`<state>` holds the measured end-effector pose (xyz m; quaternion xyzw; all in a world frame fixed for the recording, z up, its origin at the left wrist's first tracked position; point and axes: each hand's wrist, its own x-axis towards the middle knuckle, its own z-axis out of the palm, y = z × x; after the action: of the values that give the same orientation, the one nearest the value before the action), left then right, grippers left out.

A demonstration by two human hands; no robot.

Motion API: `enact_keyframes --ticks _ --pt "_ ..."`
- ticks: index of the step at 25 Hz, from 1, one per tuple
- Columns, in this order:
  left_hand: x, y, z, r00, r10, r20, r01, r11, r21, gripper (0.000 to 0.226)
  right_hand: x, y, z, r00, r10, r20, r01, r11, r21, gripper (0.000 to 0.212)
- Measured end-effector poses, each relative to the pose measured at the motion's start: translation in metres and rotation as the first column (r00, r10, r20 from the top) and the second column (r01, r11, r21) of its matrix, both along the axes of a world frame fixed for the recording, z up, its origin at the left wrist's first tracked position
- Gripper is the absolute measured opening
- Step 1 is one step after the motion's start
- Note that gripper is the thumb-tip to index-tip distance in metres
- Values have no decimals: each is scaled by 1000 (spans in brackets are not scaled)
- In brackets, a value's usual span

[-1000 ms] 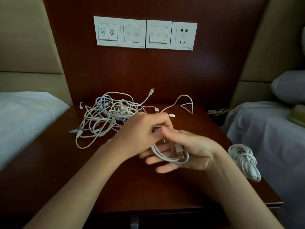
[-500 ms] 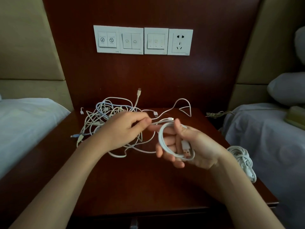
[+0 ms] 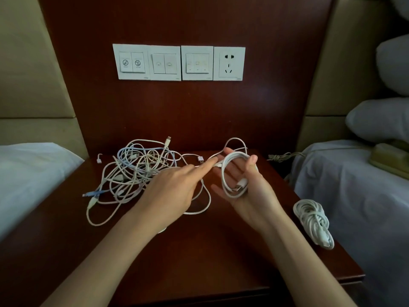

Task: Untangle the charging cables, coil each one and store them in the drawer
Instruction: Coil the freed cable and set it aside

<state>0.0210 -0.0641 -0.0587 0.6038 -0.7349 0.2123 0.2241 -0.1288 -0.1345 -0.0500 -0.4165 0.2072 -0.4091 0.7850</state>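
Note:
A tangle of white, pale blue and cream charging cables [image 3: 132, 171] lies at the back left of the dark wooden nightstand [image 3: 199, 251]. My right hand [image 3: 245, 191] is palm up, and a white cable coil [image 3: 230, 173] is looped round its fingers with my thumb pressing on the top. A USB plug hangs at the bottom of that coil. My left hand [image 3: 174, 191] reaches across with its index finger stretched to the coil, pinching the loose strand that trails back to the tangle. A finished white coil [image 3: 314, 222] lies at the nightstand's right edge. The drawer is out of view.
A white switch and socket panel [image 3: 179, 63] is on the wooden wall behind. Beds with white sheets flank the nightstand: left bed [image 3: 26, 178], right bed [image 3: 365, 196], which carries pillows [image 3: 380, 120]. A brown cord [image 3: 281, 156] hangs off the back right corner.
My right hand lifted and turned the coil more upright, farther back over the nightstand. My left hand moved right, carrying the loose strand up to the coil.

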Motion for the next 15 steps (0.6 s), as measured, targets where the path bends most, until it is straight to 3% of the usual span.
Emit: enact_keyframes --ticks 3,7,10,15 --pt "1 1 11 986 33 -164 -28 999 37 52 3 0 5 976 -11 217 -15 993 119 55" --pt "25 9 13 949 8 -314 -19 999 -32 28 -4 -7 12 840 -154 521 -26 947 321 60" --pt "22 14 9 952 -70 -298 64 997 -31 35 -7 -10 9 844 -197 500 -1 930 367 49" --pt "22 11 12 978 -193 77 198 978 -65 50 -8 -16 0 933 -236 271 152 943 296 43"
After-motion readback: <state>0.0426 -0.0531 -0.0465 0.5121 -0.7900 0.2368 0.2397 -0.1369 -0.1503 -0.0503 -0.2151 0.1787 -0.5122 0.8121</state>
